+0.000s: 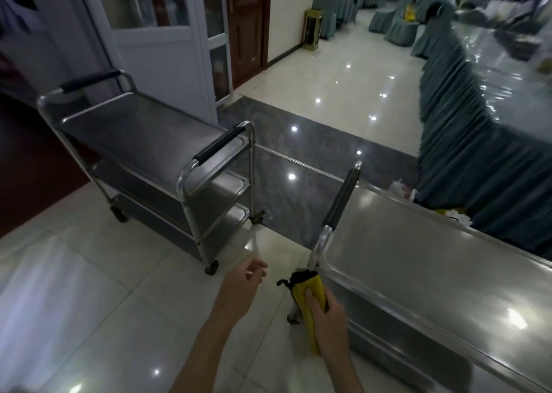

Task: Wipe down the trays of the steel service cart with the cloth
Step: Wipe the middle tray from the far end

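A steel service cart stands at the lower right; its top tray (418, 261) is bare and shiny, with a black-gripped handle (342, 198) at its left end. My right hand (327, 318) grips a yellow cloth (310, 306) against the cart's near left corner post, just below the tray's rim. My left hand (243, 282) hovers over the floor left of that corner, fingers loosely curled, holding nothing.
A second steel cart (155, 142) with three trays stands to the left on the tiled floor. A long table with a pleated teal skirt (466, 142) runs along the right. White doors (155, 49) and covered chairs (397, 25) lie beyond.
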